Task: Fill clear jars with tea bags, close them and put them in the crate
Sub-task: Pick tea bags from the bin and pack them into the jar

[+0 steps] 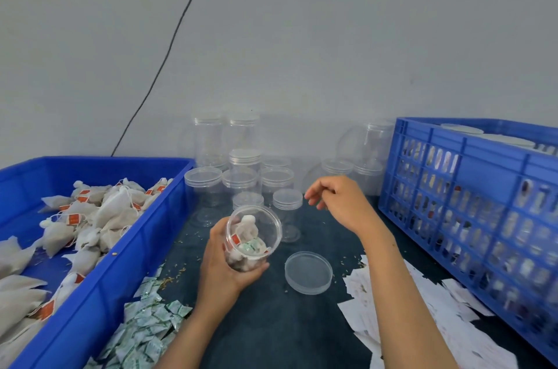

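Meanwhile the left hand (225, 260) gripped an open, filled jar (252, 237); its lid (308, 272) lay just right, and beyond, the right hand (338, 196) hovered loosely curled, empty.

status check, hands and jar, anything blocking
Left hand grips open jar, tea bags inside. Right hand empty, fingers loosely curled, above the table. Lid off, lying on table beside jar. Nothing blocking the lid.

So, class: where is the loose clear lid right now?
In the head view, the loose lid lies flat on the dark table, right of the held jar, left of the white paper slips.
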